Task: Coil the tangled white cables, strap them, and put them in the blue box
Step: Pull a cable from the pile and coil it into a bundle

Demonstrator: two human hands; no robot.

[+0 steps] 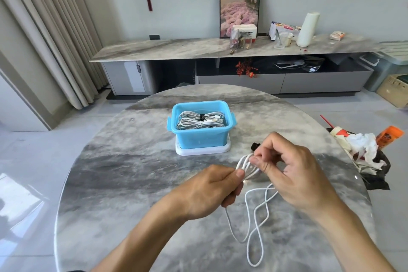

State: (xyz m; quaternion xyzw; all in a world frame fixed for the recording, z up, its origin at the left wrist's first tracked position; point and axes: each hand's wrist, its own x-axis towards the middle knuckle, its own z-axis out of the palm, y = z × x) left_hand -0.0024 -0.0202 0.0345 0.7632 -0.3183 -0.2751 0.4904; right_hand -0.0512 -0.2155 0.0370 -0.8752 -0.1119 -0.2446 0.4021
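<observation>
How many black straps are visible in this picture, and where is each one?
2. One black strap wraps the coiled cables inside the blue box. Another black strap pokes out behind the right hand. More may lie hidden under the cables in the box.

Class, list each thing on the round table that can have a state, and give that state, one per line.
Blue box: open, lid off, holding strapped coils.
Lid: lying under the box.
Loose cable: partly coiled, rest trailing on the table.
Left hand: grips the coil.
Right hand: pinches a loop.
Black strap: unused, behind the right hand.

Half-coiled white cable (254,216); bundles in blue box (202,137)
</observation>
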